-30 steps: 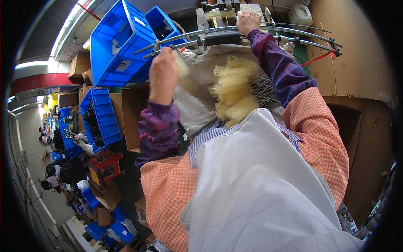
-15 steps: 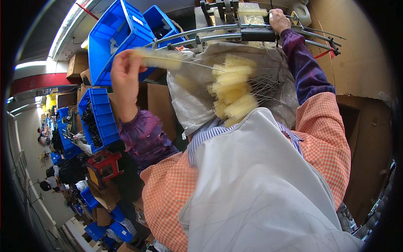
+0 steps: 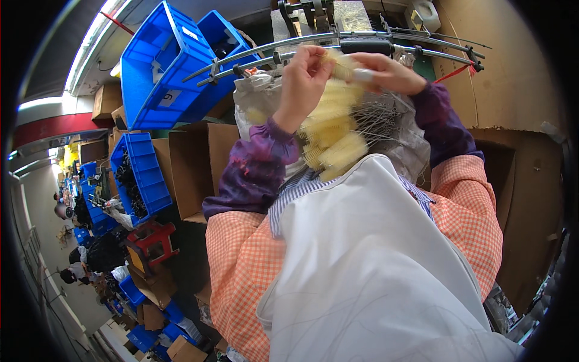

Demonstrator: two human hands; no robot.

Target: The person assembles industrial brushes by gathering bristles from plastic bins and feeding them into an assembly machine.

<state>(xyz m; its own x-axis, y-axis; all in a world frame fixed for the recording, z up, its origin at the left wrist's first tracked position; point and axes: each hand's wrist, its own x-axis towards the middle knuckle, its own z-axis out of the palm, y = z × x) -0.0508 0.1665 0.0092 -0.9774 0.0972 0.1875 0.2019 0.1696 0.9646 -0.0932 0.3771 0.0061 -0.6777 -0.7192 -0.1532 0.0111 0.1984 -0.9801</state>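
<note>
My left hand [image 3: 304, 81] and my right hand [image 3: 389, 71] meet above the lap, just in front of the curved metal rails. Closed fingers of both hands grip the pale yellow bristles of a bottle brush [image 3: 341, 65]. Motion blurs it, and I cannot tell whether there is one brush or two. A white wrap [image 3: 362, 75] covers a finger of my right hand. Below lies a pile of similar yellow brushes [image 3: 329, 130], their thin wire stems [image 3: 379, 117] pointing right. They rest on a whitish sack cloth [image 3: 256, 90] over my lap.
Paired metal rails [image 3: 259, 57] with a black sleeve [image 3: 365, 46] cross in front, before a machine [image 3: 307, 15]. Blue bins [image 3: 154, 66] stand at left, above another blue bin of dark parts [image 3: 145, 172]. Cardboard boxes [image 3: 220, 145] flank me; a red stool [image 3: 154, 241] stands lower left.
My left hand has come right and in with a brush. My right hand has left the machine, moving down and left to meet it. The brush lying at the machine is gone from there.
</note>
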